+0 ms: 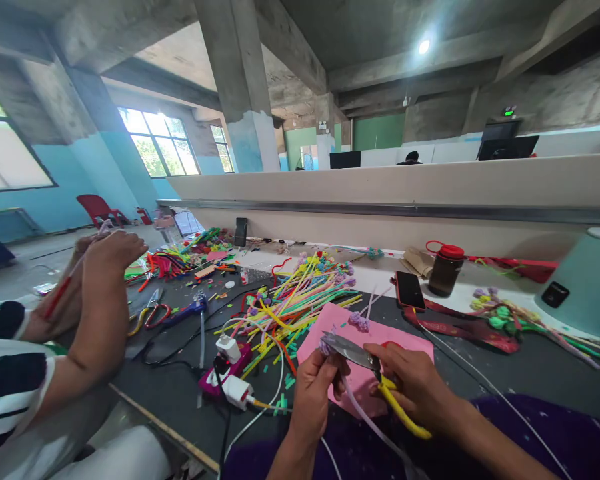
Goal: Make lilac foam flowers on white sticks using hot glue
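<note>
At lower centre, the left hand (314,390) pinches a lilac stem (353,405); the right hand (414,383) grips scissors (365,363), blades beside the left fingers (330,370), risking a nick.

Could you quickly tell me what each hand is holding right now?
Left hand: closed on a pale pipe cleaner.
Right hand: closed on yellow-handled scissors.

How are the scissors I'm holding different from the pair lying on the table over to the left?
The yellow-handled scissors are gripped in the right hand, lifted off the table, blades at a lilac pipe cleaner held by the left hand. The red-handled scissors lie flat and untouched on the dark table, near a co-worker's forearm. Handle colour differs: yellow against red. Both have metal blades.
</note>
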Motion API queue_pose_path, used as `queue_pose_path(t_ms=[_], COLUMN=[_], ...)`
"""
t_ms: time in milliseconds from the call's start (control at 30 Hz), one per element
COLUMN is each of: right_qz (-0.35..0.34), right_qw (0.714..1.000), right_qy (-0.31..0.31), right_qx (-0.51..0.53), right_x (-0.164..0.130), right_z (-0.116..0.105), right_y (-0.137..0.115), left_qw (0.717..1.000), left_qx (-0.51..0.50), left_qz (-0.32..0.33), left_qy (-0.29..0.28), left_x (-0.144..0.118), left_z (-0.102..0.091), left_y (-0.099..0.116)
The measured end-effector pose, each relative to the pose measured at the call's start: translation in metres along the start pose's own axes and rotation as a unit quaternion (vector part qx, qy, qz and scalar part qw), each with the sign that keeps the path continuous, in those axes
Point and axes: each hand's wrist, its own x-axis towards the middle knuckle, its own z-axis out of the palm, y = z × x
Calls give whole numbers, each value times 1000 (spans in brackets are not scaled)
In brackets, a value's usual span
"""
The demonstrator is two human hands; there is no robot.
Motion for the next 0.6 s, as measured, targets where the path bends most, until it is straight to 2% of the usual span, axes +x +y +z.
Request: queue_pose_path(t_ms=[333,433,500,600], right_qz=[-14,-9,13,97], right_qw=[1000,1000,1000,986], right_qy=[9,10,14,31], right_qx=[-25,-17,19,130], right_x=[-1,-3,-3,-1], right_z=[2,3,3,4], right_y=[6,6,6,3], left_qw=[1000,1000,999,995], left_qx=[-8,-20,-37,-79], left_qz=[0,-5,-18,-56], left_qy=[-9,4,15,9], left_x=[3,2,2,2], left_z=[-3,0,0,-3], left_y=[0,2,4,6])
